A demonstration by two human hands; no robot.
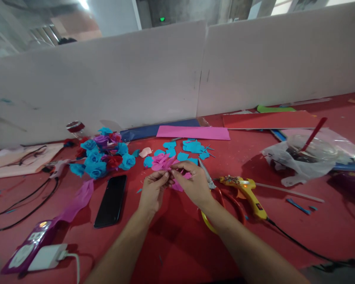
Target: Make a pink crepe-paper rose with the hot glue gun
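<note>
My left hand point(156, 184) and my right hand point(192, 178) meet over the middle of the red table, fingertips pinched together on a small pink paper petal point(172, 165). More pink petals point(160, 162) lie in a pile just behind and under the fingers, so the edge of the held piece is partly hidden. Blue paper petals point(192, 146) are scattered beyond the hands. Scissors with red and yellow handles point(207, 175) lie partly under my right forearm. Right of them rests a yellow glue gun point(245, 190).
A bunch of blue, red and purple paper flowers point(96, 163) lies at left, with a black phone point(111, 201) in front. A purple power strip point(32, 244) holds a white charger point(49, 256). A bagged cup with straw point(306, 152) stands right. White panels point(106, 86) close off the back.
</note>
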